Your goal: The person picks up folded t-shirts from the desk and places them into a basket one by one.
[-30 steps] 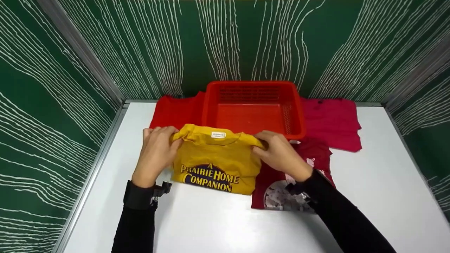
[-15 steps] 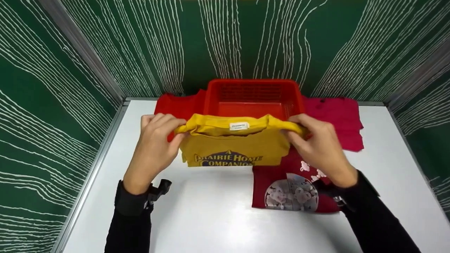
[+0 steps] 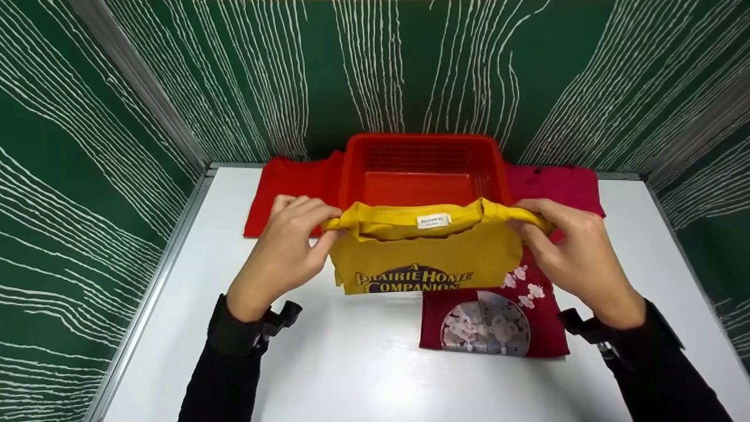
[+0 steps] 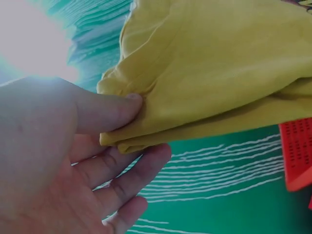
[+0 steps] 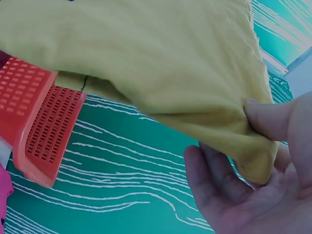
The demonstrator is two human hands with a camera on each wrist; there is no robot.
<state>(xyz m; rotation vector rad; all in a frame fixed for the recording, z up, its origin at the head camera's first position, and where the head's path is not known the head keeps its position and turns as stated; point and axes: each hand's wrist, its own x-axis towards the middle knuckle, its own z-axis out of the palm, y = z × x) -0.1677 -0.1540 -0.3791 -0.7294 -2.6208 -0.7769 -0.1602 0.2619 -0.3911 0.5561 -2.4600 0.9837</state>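
A yellow T-shirt [image 3: 433, 252] with a dark printed logo and a white neck label hangs folded between both hands, raised in front of the basket. My left hand [image 3: 287, 246] pinches its left top corner; in the left wrist view the thumb presses the folded yellow cloth [image 4: 195, 73] against the fingers. At the right top corner, my right hand [image 3: 577, 252] pinches the cloth the same way, thumb on the near side in the right wrist view. Below the shirt's right part lies a dark red shirt [image 3: 548, 328] with a round grey print, its upper part hidden.
A red plastic basket [image 3: 498, 176] with slotted walls stands at the back of the white table [image 3: 351, 369]. A folded bright red garment [image 3: 281, 193] lies left of it, a folded pink one [image 3: 562, 187] right of it. Green walls [image 3: 363, 70] with white lines enclose the table.
Both hands lifted the yellow shirt and spread farther apart, then carried it rightward. Its print now hangs higher and looks foreshortened, and more of the dark red shirt shows.
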